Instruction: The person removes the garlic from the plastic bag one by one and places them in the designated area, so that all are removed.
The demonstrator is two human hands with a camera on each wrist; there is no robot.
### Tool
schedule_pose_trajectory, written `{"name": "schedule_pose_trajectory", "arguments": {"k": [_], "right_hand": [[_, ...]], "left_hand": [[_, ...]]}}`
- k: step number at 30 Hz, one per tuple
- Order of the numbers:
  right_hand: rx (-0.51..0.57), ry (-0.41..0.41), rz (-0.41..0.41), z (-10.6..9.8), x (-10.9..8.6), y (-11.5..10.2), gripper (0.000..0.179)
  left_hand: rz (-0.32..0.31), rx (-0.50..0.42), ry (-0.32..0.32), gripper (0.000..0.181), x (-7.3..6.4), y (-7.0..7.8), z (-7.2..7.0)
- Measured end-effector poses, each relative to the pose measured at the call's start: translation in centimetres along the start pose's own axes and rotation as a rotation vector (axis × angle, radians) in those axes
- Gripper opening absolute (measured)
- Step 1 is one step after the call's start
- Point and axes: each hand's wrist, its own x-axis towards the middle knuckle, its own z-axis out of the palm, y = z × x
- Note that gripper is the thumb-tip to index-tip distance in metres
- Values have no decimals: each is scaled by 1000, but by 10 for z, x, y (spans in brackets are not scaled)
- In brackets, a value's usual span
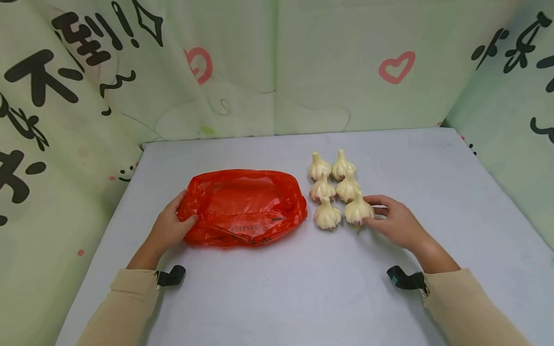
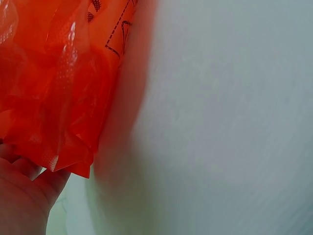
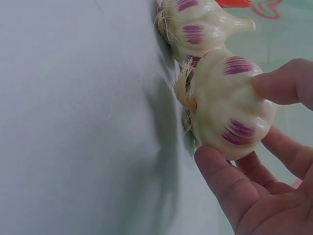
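A red plastic bag lies on its side at the left of the table. My left hand grips its left end, thumb on the near side; the left wrist view shows the bag's corner against the fingers, whose tips are hidden behind the plastic. To the right, several garlic bulbs stand in two columns, stems up. My right hand holds the nearest bulb of the right column, a garlic bulb with purple streaks and stringy roots, between thumb and fingers. Another garlic bulb is close beside it.
The table has a white cover. Behind it and at both sides hangs a pale green curtain with dark lettering and red hearts. A black wrist camera sits at the left cuff, another camera at the right cuff.
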Motion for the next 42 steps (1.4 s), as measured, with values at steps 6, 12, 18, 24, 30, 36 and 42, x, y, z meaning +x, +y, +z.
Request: {"name": "schedule_pose_trajectory", "arguments": {"k": [6, 12, 18, 24, 30, 36, 42], "right_hand": [[30, -8, 13, 3, 3, 3, 60], [50, -24, 33, 6, 3, 5, 58], [8, 2, 11, 6, 4, 4, 54], [-3, 6, 14, 6, 5, 4, 55], [-4, -5, 15, 5, 6, 5, 55], [-4, -13, 15, 5, 5, 6, 56], [12, -12, 15, 6, 4, 6, 57]], "left_hand": [[17, 2, 7, 78, -1, 0, 0], [4, 0, 8, 79, -1, 1, -2], [-1, -8, 10, 80, 1, 2, -3], [0, -5, 3, 80, 0, 2, -3], [-8, 0, 0, 80, 0, 2, -4], [-8, 4, -2, 80, 1, 2, -4], [-8, 4, 2, 80, 1, 0, -4]]}}
